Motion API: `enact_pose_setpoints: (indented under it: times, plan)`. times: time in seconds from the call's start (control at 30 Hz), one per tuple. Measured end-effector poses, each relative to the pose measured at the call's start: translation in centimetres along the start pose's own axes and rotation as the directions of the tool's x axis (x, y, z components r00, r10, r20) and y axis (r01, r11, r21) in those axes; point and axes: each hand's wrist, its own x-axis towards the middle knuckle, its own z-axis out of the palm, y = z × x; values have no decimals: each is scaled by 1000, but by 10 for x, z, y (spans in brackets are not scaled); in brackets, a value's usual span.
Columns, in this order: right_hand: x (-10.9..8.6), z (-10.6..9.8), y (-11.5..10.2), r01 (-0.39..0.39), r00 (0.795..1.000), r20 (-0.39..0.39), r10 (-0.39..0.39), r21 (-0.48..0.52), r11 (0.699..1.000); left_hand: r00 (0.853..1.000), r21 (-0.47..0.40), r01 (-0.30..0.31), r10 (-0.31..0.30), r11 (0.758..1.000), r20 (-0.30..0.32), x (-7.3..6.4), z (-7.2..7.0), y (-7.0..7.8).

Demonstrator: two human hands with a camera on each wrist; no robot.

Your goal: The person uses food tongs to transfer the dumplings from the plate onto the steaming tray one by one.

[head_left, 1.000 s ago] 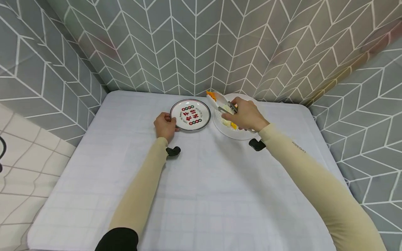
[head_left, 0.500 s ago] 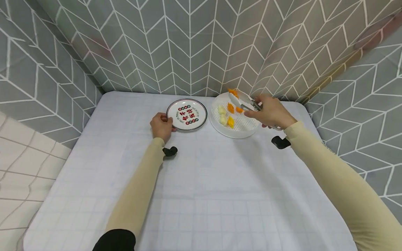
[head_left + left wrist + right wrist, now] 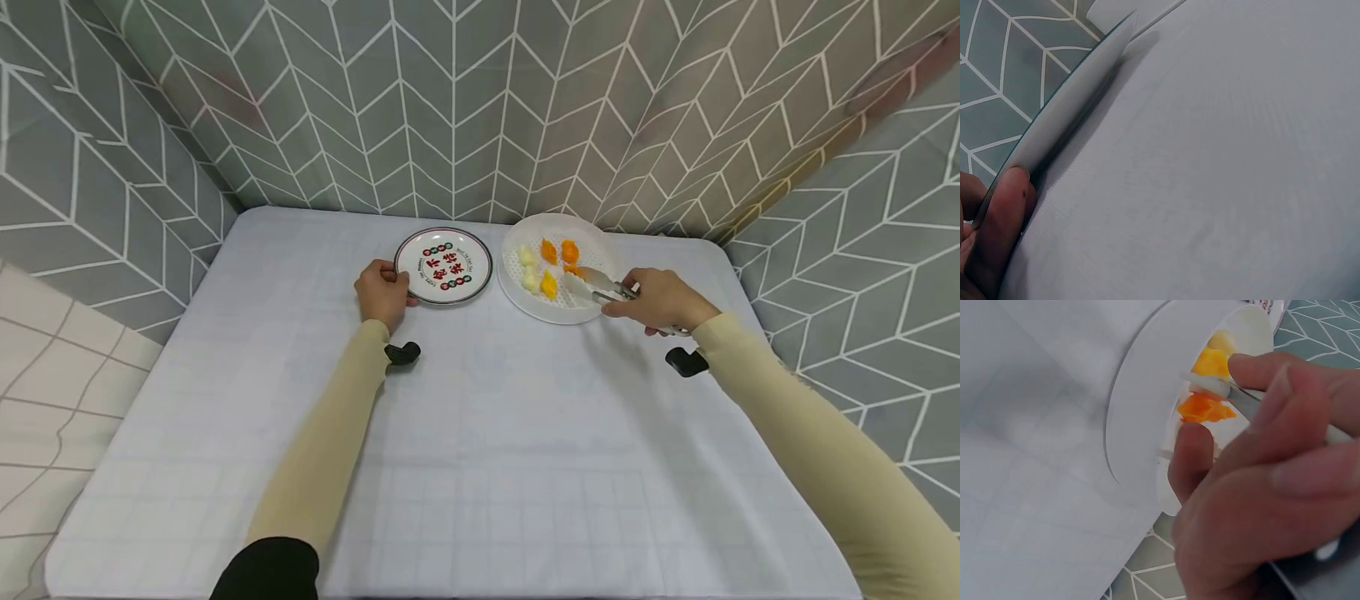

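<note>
At the back of the table my left hand (image 3: 383, 295) pinches the left rim of a round white plate (image 3: 431, 287) with red characters and a dark edge. From the left wrist view, the plate's underside (image 3: 1066, 115) leans slightly over the cloth. My right hand (image 3: 660, 300) grips metal tongs (image 3: 609, 285) with pale tips. The tips reach low into a round white perforated tray (image 3: 551, 315), beside an orange food piece (image 3: 573, 271); whether they squeeze it I cannot tell. Other orange pieces (image 3: 548, 250), a yellow piece (image 3: 549, 285) and pale yellow pieces (image 3: 528, 256) lie in the tray.
A white cloth (image 3: 480, 433) covers the table. Grey chevron-patterned panels (image 3: 450, 108) rise directly behind the plate and tray and at both sides. White tiles (image 3: 60, 400) show at the far left.
The tongs held an orange piece left of the tray, then carried it right over the tray's back. Now they are lower, nearer its front right. The left hand still holds the plate.
</note>
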Motion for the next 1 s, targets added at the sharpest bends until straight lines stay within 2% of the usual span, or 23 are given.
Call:
enact_pose_setpoints:
  times: [0.37,0.63,0.83,1.0]
  plan:
    - [9,3,3,-10,998,57,10,-1,1000,1000,-30,-20,20,999,0,-4,6,-2]
    - [4,-3,4,-34,997,63,34,-9,999,999,-21,-36,36,999,-23,-2,5,-2]
    - [-7,-16,1,-36,999,30,37,-36,999,999,-19,-43,43,999,-23,-2,2,-1]
    - [-17,-25,-4,-7,999,-48,5,-35,999,999,-11,-37,37,999,-26,0,0,-1]
